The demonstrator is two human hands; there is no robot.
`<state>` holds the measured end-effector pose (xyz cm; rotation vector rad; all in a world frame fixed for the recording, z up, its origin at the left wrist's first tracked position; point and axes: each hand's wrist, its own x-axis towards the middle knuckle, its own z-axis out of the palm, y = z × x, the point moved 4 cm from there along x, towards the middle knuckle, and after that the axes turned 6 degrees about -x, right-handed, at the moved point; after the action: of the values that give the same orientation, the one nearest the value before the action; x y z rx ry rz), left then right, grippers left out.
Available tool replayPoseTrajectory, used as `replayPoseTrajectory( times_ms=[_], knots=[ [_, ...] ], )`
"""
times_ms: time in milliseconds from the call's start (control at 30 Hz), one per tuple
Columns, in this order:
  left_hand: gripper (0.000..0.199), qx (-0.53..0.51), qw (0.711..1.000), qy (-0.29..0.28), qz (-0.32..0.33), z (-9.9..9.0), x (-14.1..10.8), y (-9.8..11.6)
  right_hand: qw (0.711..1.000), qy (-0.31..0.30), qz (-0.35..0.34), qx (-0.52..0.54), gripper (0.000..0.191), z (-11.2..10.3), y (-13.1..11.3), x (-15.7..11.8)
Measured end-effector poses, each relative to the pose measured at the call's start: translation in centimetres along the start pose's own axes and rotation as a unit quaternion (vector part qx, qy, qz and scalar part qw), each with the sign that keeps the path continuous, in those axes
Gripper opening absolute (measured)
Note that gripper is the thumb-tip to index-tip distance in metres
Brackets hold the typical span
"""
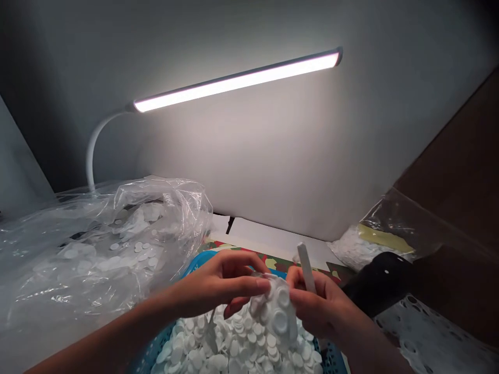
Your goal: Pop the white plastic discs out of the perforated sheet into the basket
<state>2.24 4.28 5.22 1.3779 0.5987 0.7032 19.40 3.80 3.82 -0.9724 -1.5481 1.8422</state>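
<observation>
My left hand [220, 283] pinches the top of a clump of white round discs [277, 314] from the left, its fingers curled. My right hand [315, 304] stands on the clump's right side and grips a flat white strip [306, 267], which points upward between the fingers. The clump rises from a heap of loose white discs [234, 345] lying in a blue plastic basket [167, 337]. My hands and the heap hide most of the basket.
A clear plastic bag of white discs [105, 244] lies to the left. A gooseneck LED desk lamp [237, 80] shines against the wall [249, 156]. On the right are another plastic bag [374, 244], a black object [378, 283], a perforated white sheet [429, 332] and a brown cardboard panel [456, 156].
</observation>
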Motion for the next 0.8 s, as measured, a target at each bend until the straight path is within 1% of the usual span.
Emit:
replayPoseTrajectory(
  times_ms=[67,133,167,200,267,333,400,467,533,600,633,667,700,733,800],
  knots=[
    [0.022,0.099,0.995,-0.008,-0.001,-0.1,0.0,0.0,1.0,0.03,-0.005,-0.009,0.035,-0.7,-0.4,-0.1],
    [0.024,0.201,0.98,-0.001,0.003,-0.2,0.0,-0.1,0.998,0.058,-0.01,-0.027,0.035,-1.3,-0.5,0.0],
    [0.024,0.226,0.974,0.008,0.008,-0.2,0.1,-0.2,0.997,0.068,-0.007,-0.035,0.034,-1.4,-0.4,0.2],
    [0.025,0.229,0.973,0.018,0.013,-0.2,0.2,-0.4,0.996,0.078,-0.002,-0.044,0.034,-1.5,-0.1,0.4],
    [0.027,0.187,0.982,0.037,0.019,-0.1,0.5,-1.0,0.994,0.095,0.011,-0.055,0.034,-1.3,0.5,0.9],
    [0.024,0.131,0.99,0.052,0.021,-0.1,1.0,-2.0,0.992,0.11,0.012,-0.054,0.034,-1.0,1.0,1.4],
    [0.022,0.085,0.994,0.063,0.009,-0.2,1.4,-3.1,0.991,0.129,-0.001,-0.032,0.035,-0.9,1.2,1.6],
    [0.03,0.062,0.996,0.068,-0.007,-0.3,1.8,-3.9,0.985,0.165,-0.028,-0.027,0.041,-1.2,0.9,1.5],
    [0.033,0.049,0.995,0.079,-0.018,-0.6,2.0,-4.3,0.969,0.219,-0.092,-0.075,0.054,-1.9,0.0,1.0],
    [0.034,0.039,0.994,0.102,-0.02,-1.1,2.1,-4.3,0.934,0.272,-0.163,-0.166,0.065,-2.6,-1.3,0.0],
    [0.034,0.035,0.992,0.116,-0.021,-1.3,2.1,-4.3,0.916,0.292,-0.181,-0.207,0.069,-2.9,-1.8,-0.4],
    [0.035,0.031,0.991,0.128,-0.023,-1.5,2.1,-4.3,0.904,0.306,-0.181,-0.238,0.072,-3.2,-2.1,-0.9],
    [0.034,0.026,0.99,0.138,-0.027,-1.7,2.2,-4.4,0.901,0.311,-0.166,-0.254,0.074,-3.5,-2.2,-1.2],
    [0.034,0.02,0.989,0.145,-0.033,-1.9,2.3,-4.5,0.905,0.307,-0.145,-0.256,0.077,-3.7,-2.2,-1.4],
    [0.032,0.006,0.987,0.152,-0.049,-2.1,2.4,-4.9,0.923,0.287,-0.108,-0.233,0.079,-3.9,-2.0,-1.6]
  ],
)
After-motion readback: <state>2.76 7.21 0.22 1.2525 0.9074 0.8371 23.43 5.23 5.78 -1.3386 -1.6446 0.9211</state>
